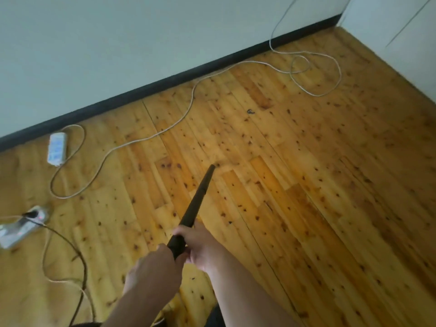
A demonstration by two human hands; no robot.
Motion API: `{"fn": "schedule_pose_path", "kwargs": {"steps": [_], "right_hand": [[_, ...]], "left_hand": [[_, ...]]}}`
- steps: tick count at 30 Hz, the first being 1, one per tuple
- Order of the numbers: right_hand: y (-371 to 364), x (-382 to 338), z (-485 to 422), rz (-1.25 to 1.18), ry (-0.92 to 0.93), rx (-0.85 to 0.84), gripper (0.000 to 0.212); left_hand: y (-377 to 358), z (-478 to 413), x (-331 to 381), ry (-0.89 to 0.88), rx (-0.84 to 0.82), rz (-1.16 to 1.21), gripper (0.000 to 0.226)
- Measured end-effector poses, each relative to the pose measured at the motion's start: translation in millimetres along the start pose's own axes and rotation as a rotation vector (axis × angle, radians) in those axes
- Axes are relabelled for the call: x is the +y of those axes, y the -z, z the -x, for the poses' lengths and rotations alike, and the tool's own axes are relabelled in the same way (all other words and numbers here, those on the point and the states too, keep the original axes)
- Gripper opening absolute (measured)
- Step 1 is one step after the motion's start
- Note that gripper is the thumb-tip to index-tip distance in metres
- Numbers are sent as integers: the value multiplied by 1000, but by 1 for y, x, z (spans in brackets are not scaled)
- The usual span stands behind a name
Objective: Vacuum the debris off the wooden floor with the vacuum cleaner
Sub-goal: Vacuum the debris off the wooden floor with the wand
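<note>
Gripping the vacuum wand (197,201) with both hands, wrapped the left hand (153,270) round its rear end and curled the right hand (200,244) round it just ahead. Aimed the narrow tip (211,168) down at the wooden floor (330,185), near the boards; could not tell whether touching. Spotted a small dark clump of debris (250,111) well beyond the tip, toward the black baseboard (165,83). Judged it best to slide the tip forward low and steady, steering clear of the white cable (192,95) near it.
</note>
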State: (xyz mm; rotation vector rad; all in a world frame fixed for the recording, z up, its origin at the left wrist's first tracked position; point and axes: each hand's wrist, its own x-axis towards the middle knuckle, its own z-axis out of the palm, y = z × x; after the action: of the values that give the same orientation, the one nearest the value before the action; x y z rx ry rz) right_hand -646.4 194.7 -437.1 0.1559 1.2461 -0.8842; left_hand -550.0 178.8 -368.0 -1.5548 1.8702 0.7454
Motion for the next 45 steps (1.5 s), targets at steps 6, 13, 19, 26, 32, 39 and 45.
{"fn": "schedule_pose_path", "kwargs": {"steps": [6,13,19,26,32,39,45], "right_hand": [[-32,2,-17,159,-43,-52,47],[-63,1,-38,230,19,-44,42],[-87,-9,-62,396,31,-81,32],[-103,-35,-92,512,173,30,27],[-88,-49,-96,485,196,164,26],[-43,-61,-78,362,153,242,50],[15,-60,-60,217,151,379,72]], "left_hand": [[6,3,-26,47,48,97,34],[12,-4,-47,59,99,158,27],[17,-15,-50,68,117,209,37],[32,-50,-53,8,160,327,34],[30,-67,-48,-79,147,367,28],[23,-69,-21,-195,40,435,37],[12,-63,17,-339,-99,401,40]]}}
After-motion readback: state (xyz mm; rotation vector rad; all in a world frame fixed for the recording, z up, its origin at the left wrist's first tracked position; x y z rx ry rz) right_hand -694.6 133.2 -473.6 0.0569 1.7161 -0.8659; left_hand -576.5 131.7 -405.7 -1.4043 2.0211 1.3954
